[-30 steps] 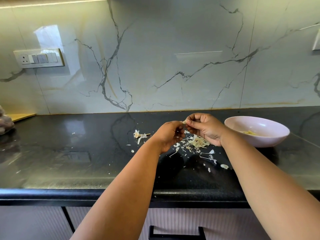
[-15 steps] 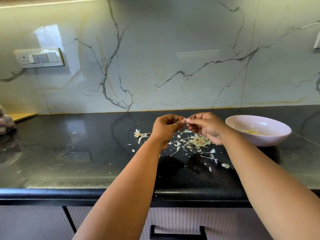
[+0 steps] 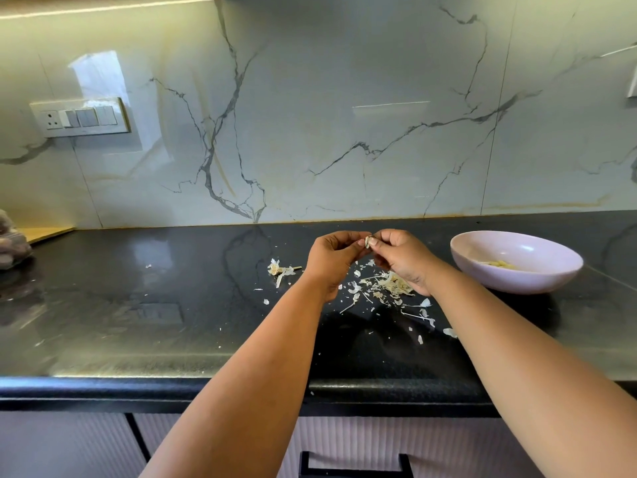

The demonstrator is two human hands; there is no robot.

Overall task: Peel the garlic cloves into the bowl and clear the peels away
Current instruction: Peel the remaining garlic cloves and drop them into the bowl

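Above black countertop (image 3: 138,305), both hands' grip, seemingly, garlic clove (image 3: 368,241); marble backsplash (image 3: 344,115).

pale pink bowl (image 3: 551,270), black counter (image 3: 138,305), grey-veined white wall (image 3: 344,98).

Bowl (image 3: 516,262) blocking right, peel heap (image 3: 386,288) beneath hands, counter (image 3: 138,305) open left

Head-worn view, down over countertop (image 3: 138,305)
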